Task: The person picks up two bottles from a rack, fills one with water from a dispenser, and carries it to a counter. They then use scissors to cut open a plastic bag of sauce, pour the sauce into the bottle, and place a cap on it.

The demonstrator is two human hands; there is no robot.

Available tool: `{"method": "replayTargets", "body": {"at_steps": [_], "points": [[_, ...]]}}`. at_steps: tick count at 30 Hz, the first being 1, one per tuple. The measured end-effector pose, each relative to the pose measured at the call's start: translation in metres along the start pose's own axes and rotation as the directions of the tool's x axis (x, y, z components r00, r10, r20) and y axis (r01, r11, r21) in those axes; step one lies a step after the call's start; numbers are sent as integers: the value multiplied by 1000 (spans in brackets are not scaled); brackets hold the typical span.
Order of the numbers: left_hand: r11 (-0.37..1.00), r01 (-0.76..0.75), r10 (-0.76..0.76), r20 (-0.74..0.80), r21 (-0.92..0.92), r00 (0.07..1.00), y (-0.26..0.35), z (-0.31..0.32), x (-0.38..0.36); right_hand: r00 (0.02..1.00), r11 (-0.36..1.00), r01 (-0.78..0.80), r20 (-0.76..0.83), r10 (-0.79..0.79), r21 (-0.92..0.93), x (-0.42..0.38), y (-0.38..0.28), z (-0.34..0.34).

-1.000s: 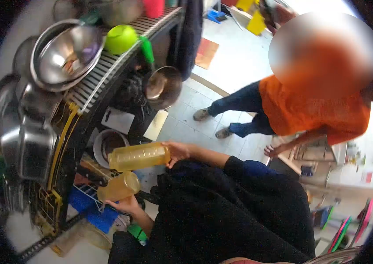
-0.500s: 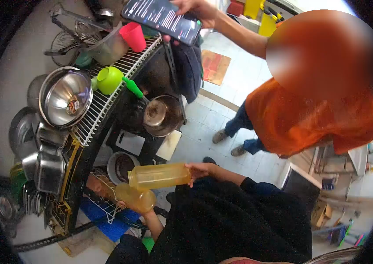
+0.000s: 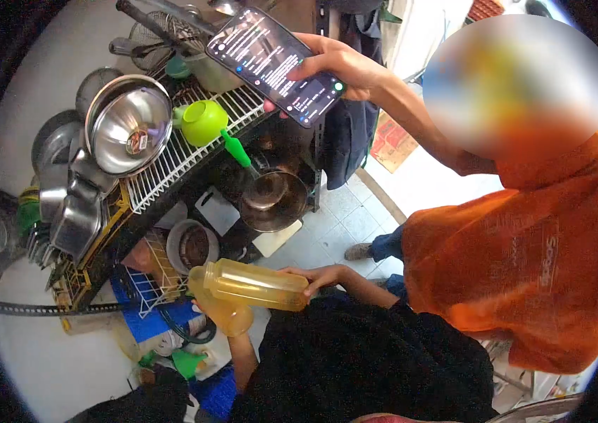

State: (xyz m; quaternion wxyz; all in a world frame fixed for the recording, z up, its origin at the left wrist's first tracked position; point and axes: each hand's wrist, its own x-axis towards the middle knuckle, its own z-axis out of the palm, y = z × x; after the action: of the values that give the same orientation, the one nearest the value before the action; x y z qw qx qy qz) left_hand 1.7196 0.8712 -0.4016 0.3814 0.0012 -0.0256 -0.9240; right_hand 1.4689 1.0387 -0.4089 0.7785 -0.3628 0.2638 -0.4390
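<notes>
My right hand (image 3: 323, 278) is closed round the base end of a translucent yellow bottle (image 3: 260, 285) with ridged sides. The bottle lies nearly level, its narrower end toward the left. Below and partly behind it is a second yellow container (image 3: 232, 319) with a rounded end, gripped by my left hand (image 3: 208, 310); most of those fingers are hidden behind it. The two yellow pieces overlap in this view, close to my black top. Just beyond them stands a pot (image 3: 175, 247) with dark contents.
A co-worker in an orange shirt (image 3: 510, 261) stands at the right, one hand (image 3: 344, 67) holding a phone (image 3: 274, 63) over the rack. On the white wire rack (image 3: 147, 190) sit steel bowls (image 3: 115, 134) and a green cup (image 3: 204, 123). Below are a pan (image 3: 278, 218) and cutting boards (image 3: 216, 210).
The view has shifted. The two yellow pieces now overlap more, and the upper bottle tilts down toward my right hand. The co-worker's phone hand appears lower and nearer.
</notes>
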Motion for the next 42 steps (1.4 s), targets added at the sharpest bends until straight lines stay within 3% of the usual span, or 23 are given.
{"method": "replayTargets", "body": {"at_steps": [4, 5, 6, 8, 9, 10, 16, 19, 24, 25, 29, 36, 42], "points": [[991, 21, -21, 6, -132, 1000, -5, -8, -9, 997, 998, -55, 48, 55, -6, -1, -5, -9], [913, -85, 125, -75, 400, 989, -16, 8, -10, 997, 999, -34, 67, 35, -18, 0, -5, -11], [564, -106, 286, -73, 819, 956, -36, 38, -9, 996, 999, -13, 86, 15, -29, 2, -4, -14], [512, -114, 339, -78, 851, 937, -38, 42, -12, 994, 996, -87, 60, 89, -22, 2, -19, -10], [852, -146, 234, -117, 502, 965, -23, 23, -15, 993, 996, -85, 81, 88, -41, 4, -20, -12], [992, -122, 124, -96, 34, 988, -12, 3, -19, 993, 996, -79, 87, 82, -40, 5, -20, -11], [972, -173, 170, 33, 157, 985, -8, -8, -20, 990, 995, -94, 100, 96, -25, 11, -23, -10], [952, -214, 233, -62, 218, 971, -12, 5, -23, 990, 996, -65, 124, 71, -57, 19, -12, -13], [936, -209, 223, -18, 283, 975, -14, 35, -23, 981, 985, 57, 195, -24, -161, 29, -22, 1], [931, -209, 216, 11, 299, 976, -13, 39, -23, 978, 996, -48, 197, 62, -71, 28, -27, 4], [912, -251, 251, 42, 325, 967, 16, 17, -24, 978, 991, -51, 193, 75, -126, 39, -35, 14], [863, -318, 354, -20, 393, 935, 30, 34, -25, 946, 978, -207, 258, 195, 18, 48, -23, 16], [814, -337, 416, -68, 472, 907, 42, 42, -28, 954, 976, -163, 229, 193, -144, 59, -25, 25]]}}
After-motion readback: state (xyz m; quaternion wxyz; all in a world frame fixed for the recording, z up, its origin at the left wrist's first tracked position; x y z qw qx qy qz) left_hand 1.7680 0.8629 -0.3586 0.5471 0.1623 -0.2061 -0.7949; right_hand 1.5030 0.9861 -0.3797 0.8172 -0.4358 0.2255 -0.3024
